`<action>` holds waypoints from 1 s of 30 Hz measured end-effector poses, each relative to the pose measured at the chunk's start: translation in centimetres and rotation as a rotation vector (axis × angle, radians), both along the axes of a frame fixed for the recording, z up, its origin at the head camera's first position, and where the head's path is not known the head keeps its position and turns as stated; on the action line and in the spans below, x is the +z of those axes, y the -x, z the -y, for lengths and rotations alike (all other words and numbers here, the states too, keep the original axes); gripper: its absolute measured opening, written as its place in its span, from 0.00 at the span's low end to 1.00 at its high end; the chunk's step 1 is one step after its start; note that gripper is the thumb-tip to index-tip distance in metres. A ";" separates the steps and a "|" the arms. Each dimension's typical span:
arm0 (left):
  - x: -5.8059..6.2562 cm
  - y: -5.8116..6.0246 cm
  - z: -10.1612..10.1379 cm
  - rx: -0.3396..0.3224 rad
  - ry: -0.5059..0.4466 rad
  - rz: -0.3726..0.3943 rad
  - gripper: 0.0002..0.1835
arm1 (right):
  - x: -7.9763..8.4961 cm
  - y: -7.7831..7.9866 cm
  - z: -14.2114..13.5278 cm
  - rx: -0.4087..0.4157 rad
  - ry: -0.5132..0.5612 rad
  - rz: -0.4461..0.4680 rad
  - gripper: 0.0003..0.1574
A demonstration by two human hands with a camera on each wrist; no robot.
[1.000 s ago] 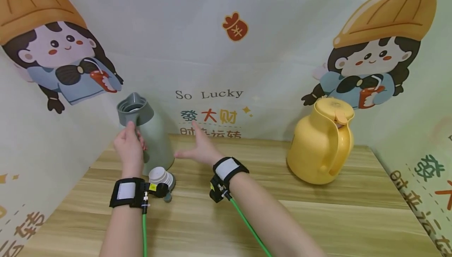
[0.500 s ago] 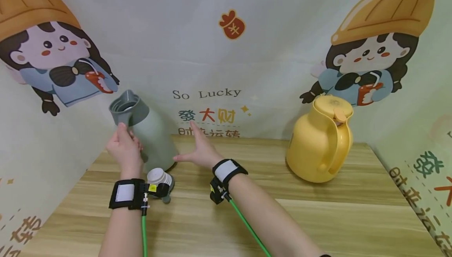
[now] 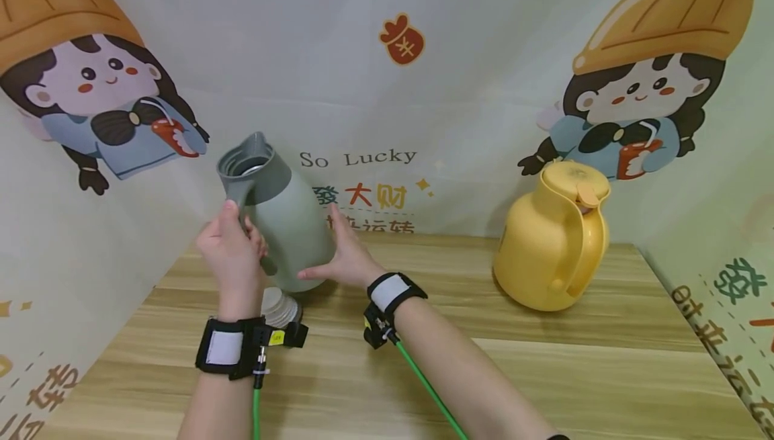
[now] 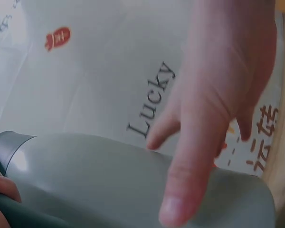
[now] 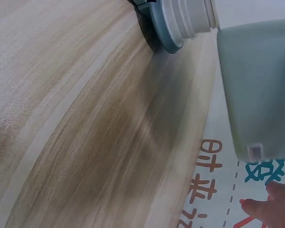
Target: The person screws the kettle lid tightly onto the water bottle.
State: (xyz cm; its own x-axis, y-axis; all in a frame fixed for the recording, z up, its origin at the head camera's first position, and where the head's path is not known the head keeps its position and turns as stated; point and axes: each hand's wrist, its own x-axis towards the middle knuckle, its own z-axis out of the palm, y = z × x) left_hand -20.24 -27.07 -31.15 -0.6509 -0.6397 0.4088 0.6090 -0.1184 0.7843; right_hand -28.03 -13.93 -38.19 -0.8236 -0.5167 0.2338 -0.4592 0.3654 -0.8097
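Observation:
A pale green thermos jug (image 3: 293, 225) with a grey-green collar leans in the head view, its mouth uncovered and tipped to the left. My left hand (image 3: 232, 248) grips its handle. Beside the lower body, my right hand (image 3: 351, 255) is spread, its thumb in front and its straight fingers toward the far side. The left wrist view shows the right thumb (image 4: 180, 199) overlapping the jug wall. A stopper (image 5: 187, 16) with a white ribbed plug and grey-green cap lies on the table, partly hidden behind the left wrist camera in the head view.
A yellow thermos jug (image 3: 541, 258) with its lid on stands at the right of the wooden table (image 3: 484, 386). Printed cloth (image 3: 484, 91) rises close behind and at both sides. Green cables (image 3: 426, 386) trail from both wrist straps.
The green jug, first upright, has tilted and moved right in my left hand, up against the right hand's spread thumb and fingers. The right hand has hardly moved.

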 end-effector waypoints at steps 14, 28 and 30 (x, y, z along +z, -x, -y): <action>0.7 -1.9 -3.7 -0.071 0.140 0.015 0.23 | -1.7 -0.2 -1.6 0.041 0.301 0.054 0.84; 1.5 -3.1 -5.9 -0.176 0.173 -0.020 0.23 | 0.7 -2.4 -4.6 0.075 0.370 0.041 0.74; 1.8 -3.3 -6.4 -0.203 0.164 -0.020 0.23 | 0.9 -2.4 -5.2 0.069 0.364 0.041 0.74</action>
